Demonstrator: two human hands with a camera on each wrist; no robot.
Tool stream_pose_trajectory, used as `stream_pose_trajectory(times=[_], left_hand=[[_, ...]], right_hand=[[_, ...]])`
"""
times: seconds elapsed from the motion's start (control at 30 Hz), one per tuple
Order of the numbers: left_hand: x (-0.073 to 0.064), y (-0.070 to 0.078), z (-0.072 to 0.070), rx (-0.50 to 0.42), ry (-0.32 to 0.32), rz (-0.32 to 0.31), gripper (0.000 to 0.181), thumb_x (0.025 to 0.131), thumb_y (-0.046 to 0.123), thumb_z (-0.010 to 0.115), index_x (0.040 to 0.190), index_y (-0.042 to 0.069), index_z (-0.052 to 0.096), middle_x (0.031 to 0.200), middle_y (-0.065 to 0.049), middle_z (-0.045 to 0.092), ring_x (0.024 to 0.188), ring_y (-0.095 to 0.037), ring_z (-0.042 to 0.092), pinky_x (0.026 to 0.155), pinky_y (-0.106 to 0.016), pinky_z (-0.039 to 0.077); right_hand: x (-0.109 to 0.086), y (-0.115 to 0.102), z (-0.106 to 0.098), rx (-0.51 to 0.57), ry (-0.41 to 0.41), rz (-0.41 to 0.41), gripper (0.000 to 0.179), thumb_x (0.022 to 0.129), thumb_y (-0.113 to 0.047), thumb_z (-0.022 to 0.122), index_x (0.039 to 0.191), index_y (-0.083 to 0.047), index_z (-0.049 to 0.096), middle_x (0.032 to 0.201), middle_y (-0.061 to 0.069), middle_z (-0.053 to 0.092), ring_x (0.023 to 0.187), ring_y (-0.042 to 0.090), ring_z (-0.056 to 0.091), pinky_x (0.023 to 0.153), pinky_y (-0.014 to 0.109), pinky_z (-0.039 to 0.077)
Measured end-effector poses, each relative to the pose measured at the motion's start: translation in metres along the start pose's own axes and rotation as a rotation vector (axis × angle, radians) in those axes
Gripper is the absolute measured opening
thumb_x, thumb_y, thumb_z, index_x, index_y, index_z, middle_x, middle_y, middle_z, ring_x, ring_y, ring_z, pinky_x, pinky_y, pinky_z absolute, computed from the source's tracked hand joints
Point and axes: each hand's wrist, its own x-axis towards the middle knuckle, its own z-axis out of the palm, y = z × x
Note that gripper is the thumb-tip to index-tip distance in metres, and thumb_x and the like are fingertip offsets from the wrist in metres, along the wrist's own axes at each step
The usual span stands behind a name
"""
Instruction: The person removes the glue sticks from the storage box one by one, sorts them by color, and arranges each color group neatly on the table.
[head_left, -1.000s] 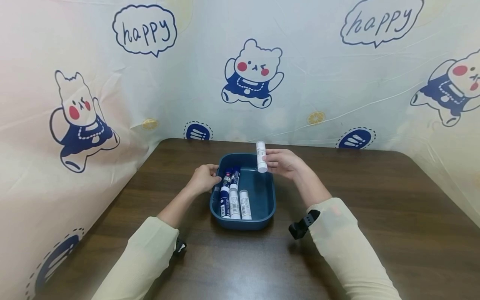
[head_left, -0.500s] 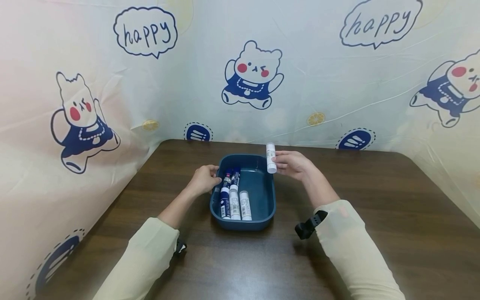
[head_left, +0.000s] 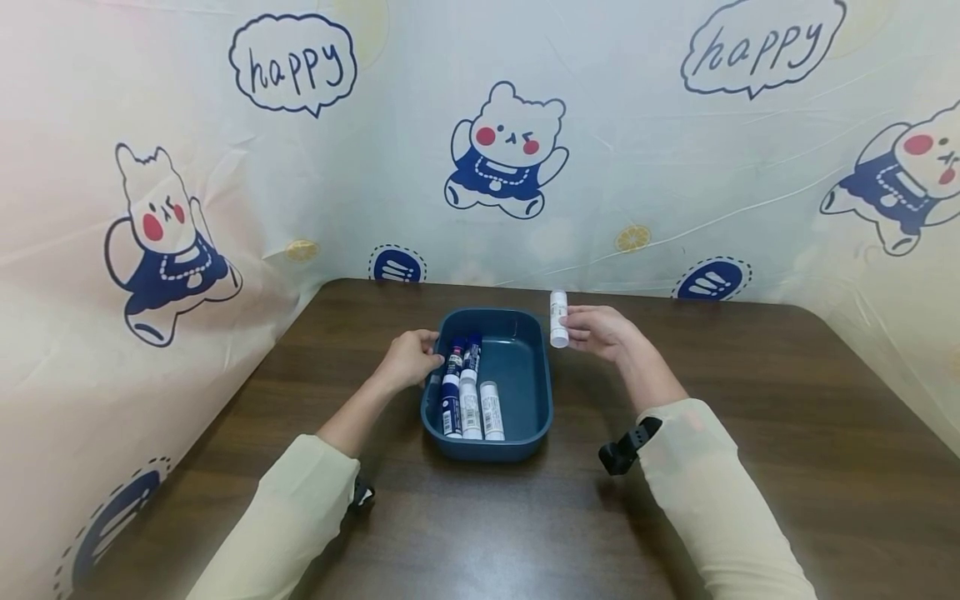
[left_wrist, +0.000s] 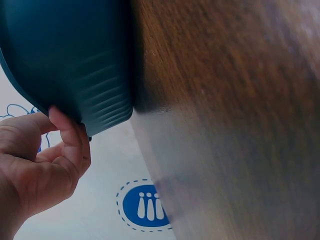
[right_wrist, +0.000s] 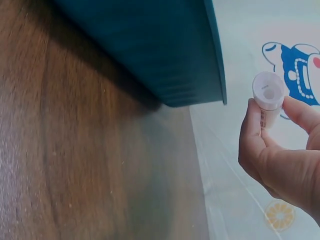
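A white glue stick (head_left: 558, 319) stands upright between the thumb and fingers of my right hand (head_left: 600, 331), held just off the basin's right back corner. Its round hollow end (right_wrist: 269, 90) faces the camera in the right wrist view. With thumb and fingers my left hand (head_left: 407, 358) pinches the left rim of a blue plastic basin (head_left: 525, 392). Inside, along the left side, lie two white glue sticks (head_left: 491, 411) and several dark blue ones (head_left: 451, 409) in rows. The left wrist view shows the basin's ribbed outer wall (left_wrist: 107, 95) beside my fingers.
The basin rests on a brown wooden table (head_left: 720, 433). Behind it hangs a pale curtain (head_left: 637, 150) with cartoon bears and lettering. Black camera straps (head_left: 630, 446) sit on the sleeved wrists.
My right hand has moved right with the glue stick, from over the basin's back right part to outside its rim. My left hand and the basin have stayed put.
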Motion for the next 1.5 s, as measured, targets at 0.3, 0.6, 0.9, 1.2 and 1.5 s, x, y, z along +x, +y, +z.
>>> stream_pose_trajectory(times=[0.3, 0.6, 0.9, 1.2, 1.5], left_hand=[[0.000, 0.000, 0.000, -0.009, -0.002, 0.000, 0.048, 0.090, 0.006, 0.058, 0.135, -0.001, 0.044, 0.084, -0.011, 0.049, 0.059, -0.023, 0.054, 0.059, -0.036, 0.053], [0.000, 0.001, 0.000, -0.002, -0.004, -0.006, 0.048, 0.090, 0.006, 0.058, 0.135, -0.001, 0.043, 0.088, -0.012, 0.051, 0.059, -0.018, 0.053, 0.059, -0.034, 0.053], [-0.001, 0.001, 0.000, -0.001, -0.005, -0.001, 0.048, 0.090, 0.006, 0.058, 0.135, -0.001, 0.043, 0.087, -0.012, 0.050, 0.060, -0.018, 0.053, 0.058, -0.032, 0.053], [0.000, 0.000, 0.000, -0.002, -0.006, -0.014, 0.047, 0.090, 0.006, 0.058, 0.135, -0.001, 0.043, 0.090, -0.013, 0.051, 0.062, -0.019, 0.055, 0.056, -0.030, 0.053], [0.000, 0.000, 0.000, -0.006, -0.006, -0.001, 0.048, 0.090, 0.006, 0.058, 0.135, -0.001, 0.043, 0.087, -0.012, 0.050, 0.055, -0.018, 0.051, 0.055, -0.030, 0.053]], right_hand=[[0.007, 0.010, -0.010, -0.030, 0.026, 0.022, 0.055, 0.093, 0.003, 0.048, 0.142, 0.006, 0.024, 0.116, 0.017, 0.043, 0.078, 0.013, 0.057, 0.068, 0.025, 0.051], [0.009, 0.019, -0.018, -0.115, 0.111, 0.076, 0.055, 0.091, 0.000, 0.053, 0.141, 0.004, 0.030, 0.129, 0.022, 0.039, 0.093, 0.020, 0.052, 0.077, 0.028, 0.050], [0.008, 0.029, -0.025, -0.224, 0.133, 0.099, 0.053, 0.091, 0.002, 0.051, 0.139, 0.008, 0.029, 0.127, 0.025, 0.040, 0.100, 0.025, 0.053, 0.094, 0.040, 0.043], [0.012, 0.035, -0.022, -0.349, 0.163, 0.123, 0.054, 0.089, 0.003, 0.052, 0.137, 0.010, 0.030, 0.123, 0.025, 0.043, 0.095, 0.023, 0.055, 0.088, 0.036, 0.048], [0.014, 0.034, -0.020, -0.428, 0.204, 0.171, 0.050, 0.087, 0.001, 0.056, 0.133, 0.009, 0.037, 0.112, 0.021, 0.047, 0.082, 0.018, 0.054, 0.076, 0.030, 0.052]])
